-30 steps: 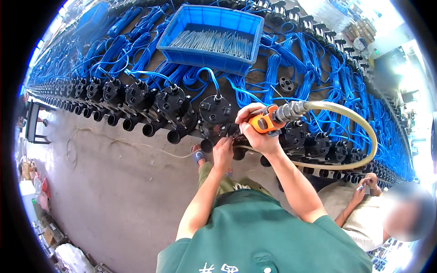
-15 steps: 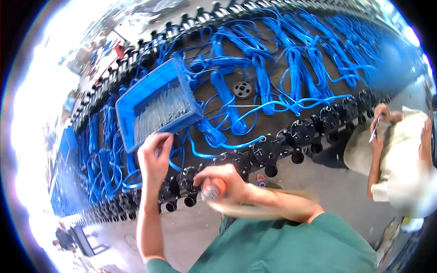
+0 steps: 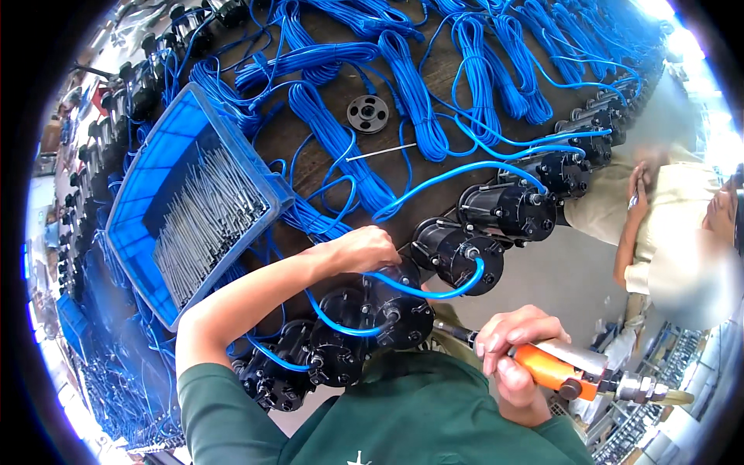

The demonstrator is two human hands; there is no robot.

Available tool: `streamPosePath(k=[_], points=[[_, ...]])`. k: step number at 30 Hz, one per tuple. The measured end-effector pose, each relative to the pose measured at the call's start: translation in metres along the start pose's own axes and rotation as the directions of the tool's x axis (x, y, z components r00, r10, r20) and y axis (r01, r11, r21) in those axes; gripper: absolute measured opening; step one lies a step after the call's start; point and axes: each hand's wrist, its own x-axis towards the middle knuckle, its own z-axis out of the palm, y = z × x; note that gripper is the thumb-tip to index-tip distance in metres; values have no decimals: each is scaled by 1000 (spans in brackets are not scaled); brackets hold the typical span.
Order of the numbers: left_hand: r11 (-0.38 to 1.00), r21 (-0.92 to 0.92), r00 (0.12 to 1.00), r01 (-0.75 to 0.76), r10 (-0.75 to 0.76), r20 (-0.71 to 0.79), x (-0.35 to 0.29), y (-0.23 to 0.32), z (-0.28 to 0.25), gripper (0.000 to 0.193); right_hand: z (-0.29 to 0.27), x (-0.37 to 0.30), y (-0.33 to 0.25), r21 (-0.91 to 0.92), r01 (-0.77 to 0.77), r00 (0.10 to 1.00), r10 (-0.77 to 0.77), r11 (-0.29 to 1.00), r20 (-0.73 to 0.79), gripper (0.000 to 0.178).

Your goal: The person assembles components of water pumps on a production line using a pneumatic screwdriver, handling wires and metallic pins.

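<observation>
My right hand (image 3: 521,353) is wrapped around an orange and silver air screwdriver (image 3: 549,370), whose black nose points left at the lower end of a black cylindrical motor housing (image 3: 403,314). A hose fitting sits at the tool's rear end. My left hand (image 3: 364,249) is closed over the far end of that housing, fingers curled down. Whatever its fingertips hold, if anything, is hidden. A blue cable (image 3: 434,294) loops out of the neighbouring black housing (image 3: 457,256). Left of my left hand stands a blue bin (image 3: 139,267) filled with long thin metal rods (image 3: 209,213).
Bundled blue cables (image 3: 341,143) cover the dark table (image 3: 310,167). A round metal disc with holes (image 3: 367,114) and a single rod (image 3: 381,152) lie among them. More black housings (image 3: 508,211) line the near edge. At the right stands a co-worker in a light shirt (image 3: 670,205).
My left hand has gone from the bin's near edge to the black housing. The screwdriver in my right hand has swung to the right. The view has moved closer to the bin and table.
</observation>
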Motion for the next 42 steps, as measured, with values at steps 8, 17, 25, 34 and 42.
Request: streamPosePath(k=[8,17,25,34,42], points=[[999,7,997,-34,35,-64,-8,-8,14,23,37,22,30,-88,70,998,-68,994,18,28],[998,57,995,-20,25,-95,-13,-16,34,18,52,33,68,-271,76,985,-29,960,172,24],[946,65,715,317,-193,-672,-110,56,-17,10,40,27,82,-265,160,970,-102,951,220,24],[906,-335,788,258,-398,-470,-156,56,64,21,45,27,83,-218,166,957,-104,962,271,30],[990,2,854,141,-120,-506,-91,-8,112,20,79,1,-6,-173,170,961,-125,970,246,32]])
